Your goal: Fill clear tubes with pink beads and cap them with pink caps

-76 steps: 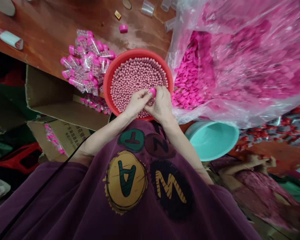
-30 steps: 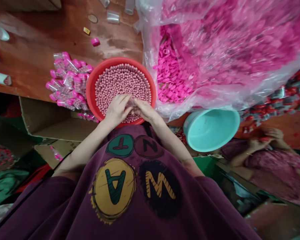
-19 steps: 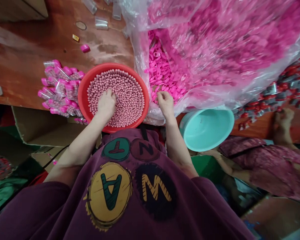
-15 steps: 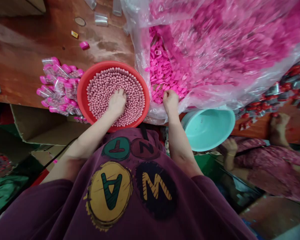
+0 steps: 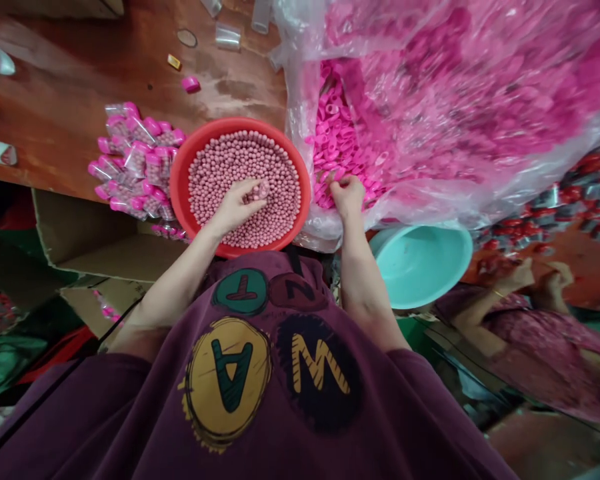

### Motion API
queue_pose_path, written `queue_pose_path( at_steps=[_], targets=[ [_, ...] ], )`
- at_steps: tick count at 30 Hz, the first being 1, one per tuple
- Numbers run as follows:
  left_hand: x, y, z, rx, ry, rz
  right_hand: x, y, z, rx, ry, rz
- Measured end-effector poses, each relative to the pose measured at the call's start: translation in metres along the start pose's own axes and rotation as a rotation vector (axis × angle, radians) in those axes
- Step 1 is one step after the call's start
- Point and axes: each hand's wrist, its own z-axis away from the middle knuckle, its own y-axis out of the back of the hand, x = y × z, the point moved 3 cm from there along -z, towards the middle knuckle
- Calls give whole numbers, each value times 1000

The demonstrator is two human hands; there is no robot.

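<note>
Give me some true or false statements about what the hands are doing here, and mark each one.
1. The left hand is over the red basin of pink beads, holding a small clear tube. True.
2. The right hand is resting in the teal basin. False: it is at the pink caps inside the clear plastic bag.
3. A heap of capped clear tubes lies on the wooden table beside the red basin. True.
4. The red basin holds pink caps. False: it holds pink beads.
</note>
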Motion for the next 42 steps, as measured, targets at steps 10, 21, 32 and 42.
queue_pose_path(
  at_steps=[10,21,32,42],
  targets=[
    [32,-10,9,-74,-39,734,-79,14,68,-239,527,-481],
    [48,1,22,-108,148,816,-152,23,106,-360,881,-304],
    [39,-1,28,-55,165,812,-144,14,107,-191,835,-242],
    [35,-18,28,53,91,815,-145,7,127,-231,807,-339]
  ],
)
